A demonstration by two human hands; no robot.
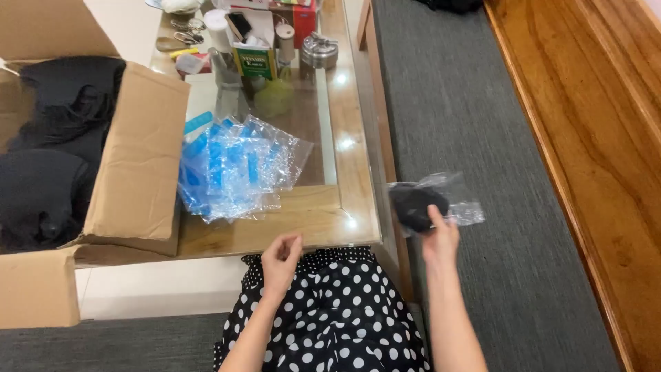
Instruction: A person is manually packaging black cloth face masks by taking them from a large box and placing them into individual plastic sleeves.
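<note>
The right hand [441, 239] was closed in a pinch on a clear plastic bag [430, 201] with a dark, rounded bundle inside it, held up over the grey carpet [475, 124] just off the right edge of the surface [323, 220], thumb up against the dark bundle. The left hand [281, 260] hung over the polka-dot lap [337, 310], fingers curled loosely inward, thumb near the fingertips, holding nothing that could be made out. On the near part of the wood-framed glass surface lay a loose heap of flat clear bags with blue strips [237, 169], fanned and overlapping, touching the flap of a big open cardboard box [138, 158] to the left; the box held black cloth [55, 151]. At the far end of the surface stood a cluster of small things: a green-and-white carton [255, 60], a red box [303, 21] behind it, a round metal tin [319, 51], a white tube [219, 29] and some scissors [187, 29]. A polished wooden floor strip [592, 138] ran along the carpet's right side
</note>
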